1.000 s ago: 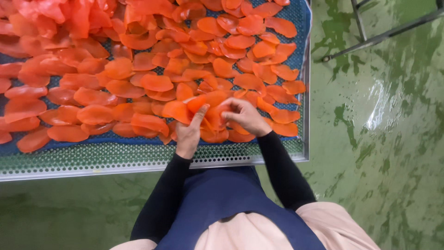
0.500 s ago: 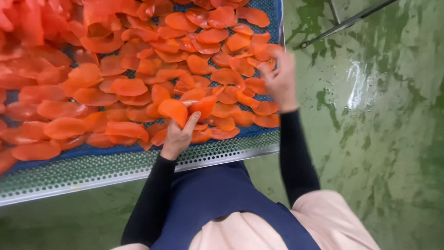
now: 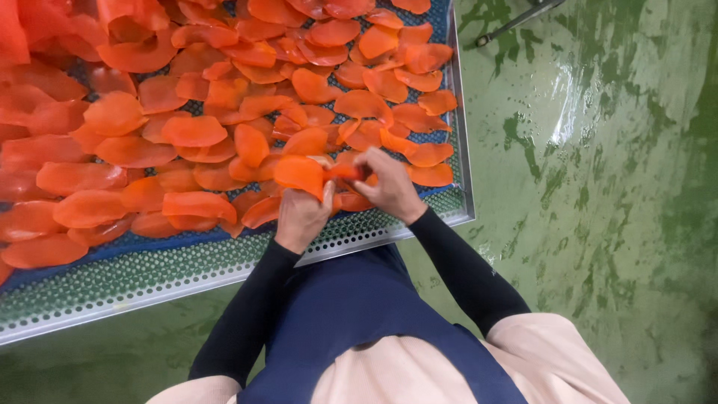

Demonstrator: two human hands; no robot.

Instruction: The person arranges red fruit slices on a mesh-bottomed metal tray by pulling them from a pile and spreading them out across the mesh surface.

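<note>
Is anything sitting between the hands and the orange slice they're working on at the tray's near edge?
Nothing visible does. The left hand and right hand both already grip the thin orange fruit slice, held just above the other orange slices spread over the perforated metal tray.

Bright, even overhead light gives a white glare on the wet green painted floor point(image 3: 576, 112), soft shadows, and slight blur toward the picture's left edge.
</note>
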